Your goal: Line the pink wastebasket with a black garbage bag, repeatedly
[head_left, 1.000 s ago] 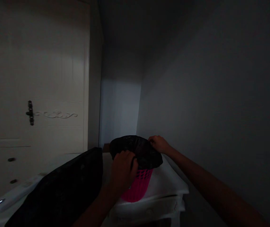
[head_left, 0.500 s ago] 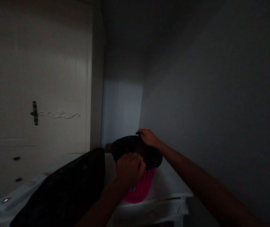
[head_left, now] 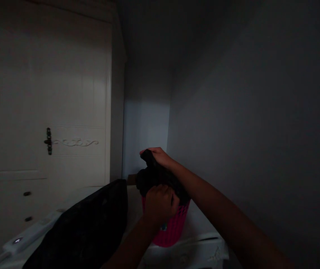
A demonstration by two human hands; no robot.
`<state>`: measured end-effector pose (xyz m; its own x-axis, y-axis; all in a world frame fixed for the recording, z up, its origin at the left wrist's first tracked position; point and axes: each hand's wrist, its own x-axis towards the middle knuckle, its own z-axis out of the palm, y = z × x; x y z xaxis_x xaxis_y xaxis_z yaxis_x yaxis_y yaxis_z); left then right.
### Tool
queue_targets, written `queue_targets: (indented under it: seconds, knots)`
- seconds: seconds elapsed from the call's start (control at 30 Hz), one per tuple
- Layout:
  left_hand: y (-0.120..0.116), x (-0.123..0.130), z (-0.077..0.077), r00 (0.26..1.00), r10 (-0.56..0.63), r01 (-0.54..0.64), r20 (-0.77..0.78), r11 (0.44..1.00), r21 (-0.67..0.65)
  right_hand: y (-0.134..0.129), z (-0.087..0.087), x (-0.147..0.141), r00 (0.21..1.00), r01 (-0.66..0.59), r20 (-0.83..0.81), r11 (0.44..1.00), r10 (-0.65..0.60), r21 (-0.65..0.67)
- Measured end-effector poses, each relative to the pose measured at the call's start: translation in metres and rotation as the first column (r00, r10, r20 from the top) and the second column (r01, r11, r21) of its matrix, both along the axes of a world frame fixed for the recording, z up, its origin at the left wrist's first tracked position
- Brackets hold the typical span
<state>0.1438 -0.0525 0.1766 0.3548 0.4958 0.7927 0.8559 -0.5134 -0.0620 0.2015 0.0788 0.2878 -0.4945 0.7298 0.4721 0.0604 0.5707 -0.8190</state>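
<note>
A pink basket (head_left: 174, 228) with a lattice wall stands on a white cabinet top, and a black plastic bag (head_left: 171, 183) lines it and folds over its rim. My left hand (head_left: 161, 203) is closed on the bag at the near side of the rim. Farther back, my right hand (head_left: 161, 157) is closed on the bag's far edge, which is pulled up above the basket and gathered toward the left. The bag hides the inside of the basket. Left of the basket lies a second, large black bag (head_left: 89, 224), untouched by either hand.
The white cabinet top (head_left: 199, 220) carries the basket. A white power strip (head_left: 31, 235) lies at the left, and a small brown box (head_left: 131, 179) sits behind. A white wardrobe (head_left: 76, 97) rises at the left; a grey wall (head_left: 246, 112) runs along the right. The room is dim.
My right hand has moved left and slightly up, lifting the bag's far edge off the rim. The bag's mouth, wide before, is now bunched. My left hand keeps its grip at the near side.
</note>
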Motion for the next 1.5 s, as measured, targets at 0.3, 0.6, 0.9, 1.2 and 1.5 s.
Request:
queue_targets:
  seconds: [0.3, 0.6, 0.9, 1.2, 1.5]
  knots:
    - [0.003, -0.026, -0.011, 0.997, 0.029, -0.036, 0.074, 0.995, 0.095, -0.045, 0.054, 0.084, 0.941, 0.137, -0.325, 0.984, -0.094, 0.11]
    - [0.017, -0.082, -0.021, 0.603, -0.099, 0.163, 0.791, 0.987, -0.001, -0.068, 0.026, 0.223, 0.975, 0.182, -0.093, 0.967, -0.201, -0.18]
    - [0.056, -0.113, -0.011, 0.025, 0.204, 0.598, 0.979, 0.781, -0.178, -0.074, 0.001, 0.19, 0.964, 0.202, 0.216, 0.958, -0.157, -0.205]
    - [0.047, -0.077, 0.069, 0.036, -0.138, 0.626, 0.99, 0.775, 0.085, -0.072, -0.022, 0.089, 0.947, 0.25, 0.072, 0.86, -0.313, 0.444]
    - [0.02, -0.101, 0.045, 0.427, -0.223, 0.84, 0.876, 0.457, -0.293, -0.073, -0.042, 0.094, 0.931, 0.273, 0.12, 0.875, -0.345, 0.399]
